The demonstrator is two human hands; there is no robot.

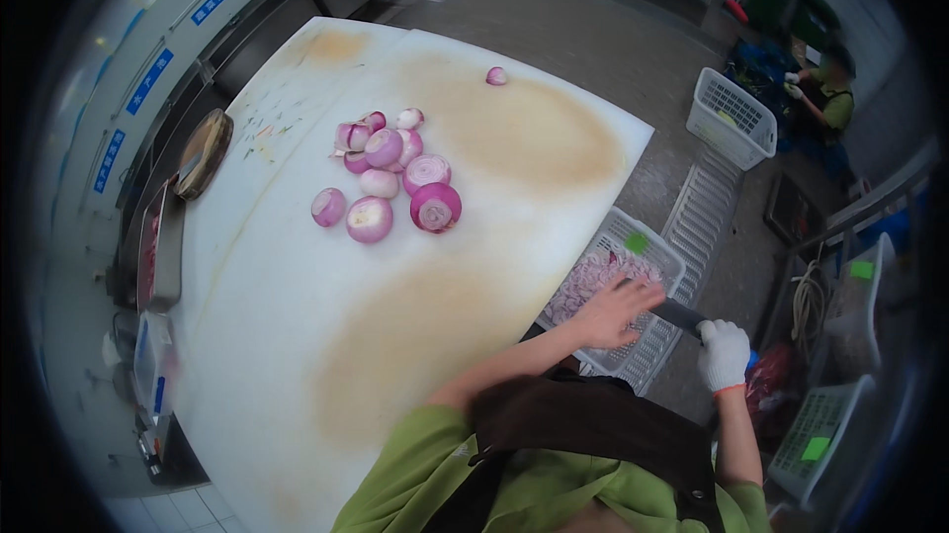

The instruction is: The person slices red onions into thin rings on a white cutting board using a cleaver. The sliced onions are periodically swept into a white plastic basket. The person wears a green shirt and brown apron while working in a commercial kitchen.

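Note:
My right hand (725, 355), in a white knit glove, grips a knife (678, 314) whose broad dark blade points left. My bare left hand (615, 315) is stretched out with fingers apart, its fingertips close to or touching the blade; I cannot tell which. Beneath it, chopped purple onion (590, 281) lies in a white plastic basket (675, 261) beside the table's right edge. Several peeled purple onions (370, 220), some cut, are grouped on the white table (267, 286). One small onion piece (496, 76) sits apart near the far edge.
A round wooden board (205, 154) and a metal tray (166, 246) stand along the left edge. A floor drain grate (704, 199) runs past the basket. Another white basket (732, 116) and a crouching person (828, 98) are far right. More baskets (820, 439) stand at right.

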